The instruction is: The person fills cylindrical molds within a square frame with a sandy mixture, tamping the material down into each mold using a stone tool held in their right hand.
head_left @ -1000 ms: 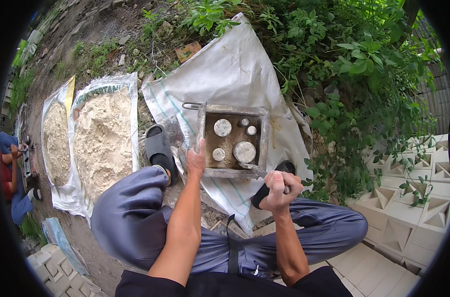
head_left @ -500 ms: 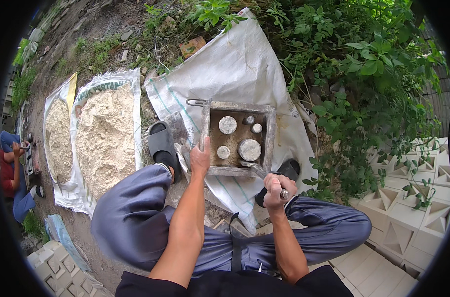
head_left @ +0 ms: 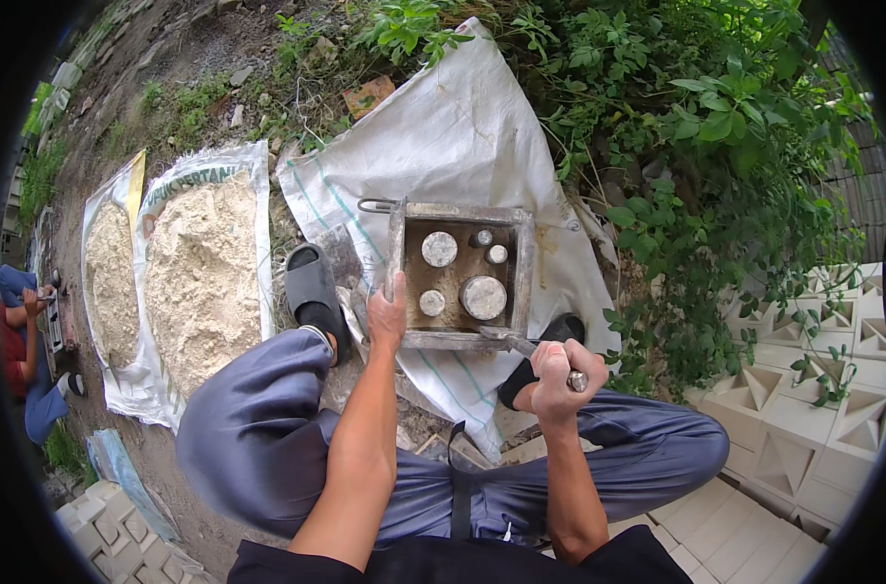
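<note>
A square grey mould frame (head_left: pixel 526 263), dusted with sandy material, lies between my feet. Several round, pale-topped cylinders stand inside it, the largest (head_left: pixel 484 298) at the lower right and another big one (head_left: pixel 439 249) at the upper left. My left hand (head_left: pixel 387 316) grips the frame's left wall near its lower corner. In my right fist (head_left: pixel 557 378) is a trowel-like metal tool (head_left: pixel 517 343), its handle end sticking out past the fingers. The tool's tip rests at the frame's near wall, just below the largest cylinder; its exact shape is hard to make out.
Under the frame spreads a white woven sack (head_left: pixel 443 117). To the left, two opened sacks hold pale sandy powder (head_left: pixel 202 273). Leafy plants (head_left: pixel 677 146) crowd the right, above stacked pale patterned blocks (head_left: pixel 774 409). Another person (head_left: pixel 29 341) sits at the far left.
My right hand has shifted slightly right with the tool, whose tip has moved from beside the largest cylinder onto the near wall. My left hand keeps its hold on the frame.
</note>
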